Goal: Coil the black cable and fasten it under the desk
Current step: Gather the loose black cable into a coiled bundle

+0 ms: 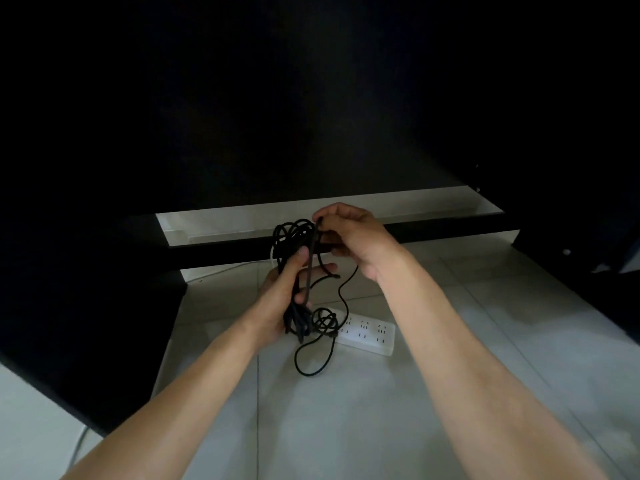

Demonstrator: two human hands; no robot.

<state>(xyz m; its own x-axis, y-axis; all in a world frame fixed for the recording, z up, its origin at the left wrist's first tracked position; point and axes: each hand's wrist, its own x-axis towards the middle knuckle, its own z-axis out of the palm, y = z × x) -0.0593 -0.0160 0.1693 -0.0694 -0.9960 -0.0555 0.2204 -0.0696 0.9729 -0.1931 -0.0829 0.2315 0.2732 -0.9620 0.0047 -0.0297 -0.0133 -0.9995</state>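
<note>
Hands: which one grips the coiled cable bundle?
The left hand, wrapped around the black cable bundle; the right hand only pinches a dark strap at the top.

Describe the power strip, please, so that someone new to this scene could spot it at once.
Look at the pale tiled floor under the dark desk. Just beyond the left hand, which grips the black cable, lies the power strip. It is the only white, flat, rectangular block there, with rows of sockets on top.

No words to read

We see only little socket holes on the white power strip (pixel 367 332), no letters or numbers.
</note>
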